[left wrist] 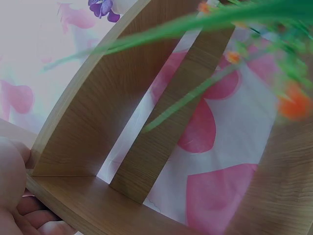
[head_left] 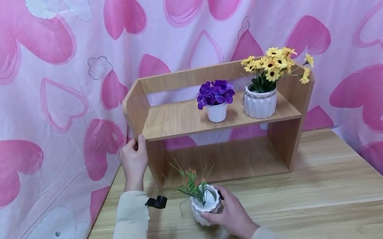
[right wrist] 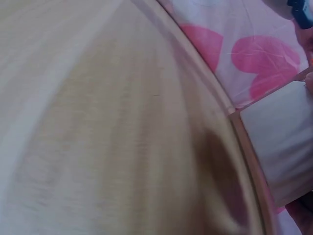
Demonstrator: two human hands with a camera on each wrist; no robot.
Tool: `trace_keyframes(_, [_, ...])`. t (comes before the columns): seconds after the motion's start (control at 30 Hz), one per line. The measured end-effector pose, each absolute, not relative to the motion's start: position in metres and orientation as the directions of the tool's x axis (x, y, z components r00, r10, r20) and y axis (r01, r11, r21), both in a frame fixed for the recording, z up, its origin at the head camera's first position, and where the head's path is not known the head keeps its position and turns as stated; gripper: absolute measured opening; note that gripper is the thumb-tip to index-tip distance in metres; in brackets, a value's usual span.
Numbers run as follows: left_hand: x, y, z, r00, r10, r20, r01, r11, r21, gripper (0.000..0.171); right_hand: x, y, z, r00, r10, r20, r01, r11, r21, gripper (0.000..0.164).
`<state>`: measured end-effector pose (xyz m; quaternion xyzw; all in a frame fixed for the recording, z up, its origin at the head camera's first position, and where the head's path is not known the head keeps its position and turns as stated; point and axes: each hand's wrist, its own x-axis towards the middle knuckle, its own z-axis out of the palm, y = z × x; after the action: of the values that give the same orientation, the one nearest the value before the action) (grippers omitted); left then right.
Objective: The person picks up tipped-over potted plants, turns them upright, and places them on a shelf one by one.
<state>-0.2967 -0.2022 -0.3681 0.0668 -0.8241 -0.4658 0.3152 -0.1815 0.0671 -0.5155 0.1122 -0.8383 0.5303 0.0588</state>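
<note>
A wooden two-tier shelf [head_left: 222, 177] stands on the table, and my left hand [head_left: 133, 161] grips the front edge of its left side panel. The left wrist view has that hand [left wrist: 14, 196] with thumb and fingers on either side of the wood [left wrist: 98, 110]. My right hand [head_left: 233, 214] holds a white fluted pot [head_left: 202, 216] from its right side, in front of the shelf. Thin green stems with small orange flowers [head_left: 193, 183] rise from it, leaning left. In the right wrist view the white pot [right wrist: 279, 142] shows at the right edge, the hand mostly cut off.
On the upper tier, a small white pot with purple flowers [head_left: 215, 93] sits beside a larger white pot with yellow flowers [head_left: 261, 103], which is near the right panel. The wood-grain table [head_left: 335, 188] extends to the right. A pink heart-patterned cloth [head_left: 17, 170] hangs behind and at the sides.
</note>
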Motion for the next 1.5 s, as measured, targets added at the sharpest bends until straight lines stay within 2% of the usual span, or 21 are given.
trace_keyframes(0.57, [-0.298,-0.205,-0.368,-0.761,-0.399,0.512,0.223,0.58,0.784,0.04,-0.199,0.067,-0.453,-0.948,-0.136,0.289,-0.319,0.382,-0.867,0.088])
trace_keyframes(0.77, [-0.297,-0.206,-0.368,-0.769,-0.405,0.494,0.212,0.567,0.796,0.041,-0.204,0.063,-0.427,-0.946,-0.139,0.294,-0.325,0.39,-0.862,0.088])
trace_keyframes(1.17, [-0.298,-0.204,-0.369,-0.736,-0.404,0.544,0.257,0.577,0.775,0.045,-0.218,0.062,-0.386,-0.881,-0.206,0.425,-0.472,0.397,-0.787,0.087])
trace_keyframes(1.5, [-0.299,-0.203,-0.371,-0.737,-0.4,0.545,0.266,0.569,0.778,0.041,-0.23,0.062,-0.354,-0.858,-0.228,0.461,-0.514,0.383,-0.767,0.079])
